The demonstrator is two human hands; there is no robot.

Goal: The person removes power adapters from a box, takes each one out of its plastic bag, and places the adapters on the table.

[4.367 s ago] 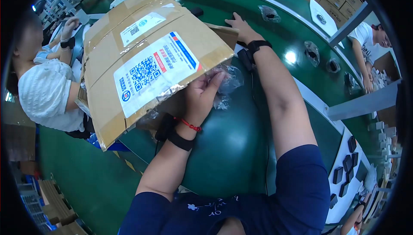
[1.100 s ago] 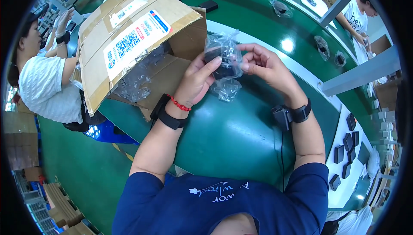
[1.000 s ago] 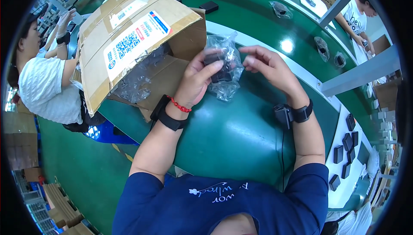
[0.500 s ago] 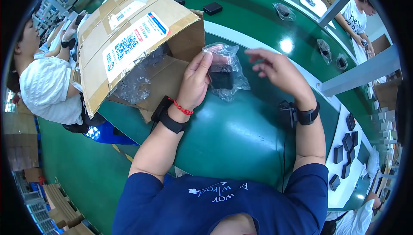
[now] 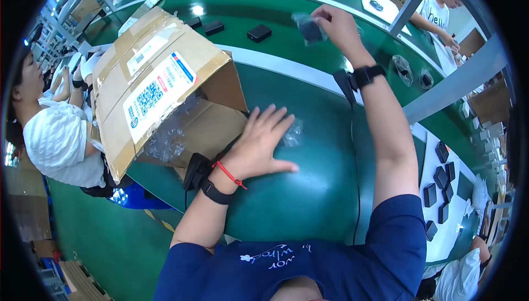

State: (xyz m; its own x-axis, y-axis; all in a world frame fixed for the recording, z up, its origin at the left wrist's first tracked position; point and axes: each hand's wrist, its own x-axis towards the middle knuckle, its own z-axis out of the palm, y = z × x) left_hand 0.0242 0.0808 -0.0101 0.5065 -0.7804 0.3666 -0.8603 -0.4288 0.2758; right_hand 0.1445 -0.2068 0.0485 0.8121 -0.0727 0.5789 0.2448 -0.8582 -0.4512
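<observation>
Clear, crinkled plastic wraps a dark item [image 5: 310, 29], and from my distant place I see it between the bent fingertips of the right hand [image 5: 339, 28]. This hand is pinching the bagged item by its edge, out over the green strip [image 5: 297, 69] that runs beyond the pale rail [image 5: 275, 65]. I cannot tell if the item touches the surface below it. The left hand [image 5: 254, 148] holds nothing; its fingers are spread, the thumb points away to the right, and its back is turned to my camera. Whether its palm rests on the green table [image 5: 308, 196] or is a little above, I cannot say. Just beside its fingertips I find a loose piece of clear plastic [image 5: 293, 134] on the table. To the left of this hand, a cardboard box [image 5: 118, 86] shows me its open side, with crumpled clear bags [image 5: 167, 145] inside. Behind the box and along the strip I count three black cases, the nearest of them a black case [image 5: 259, 33] near the bagged item. Farther right lie two more wrapped pieces [image 5: 402, 69], and more black blocks [image 5: 441, 178] are on a white sheet [image 5: 441, 248]
</observation>
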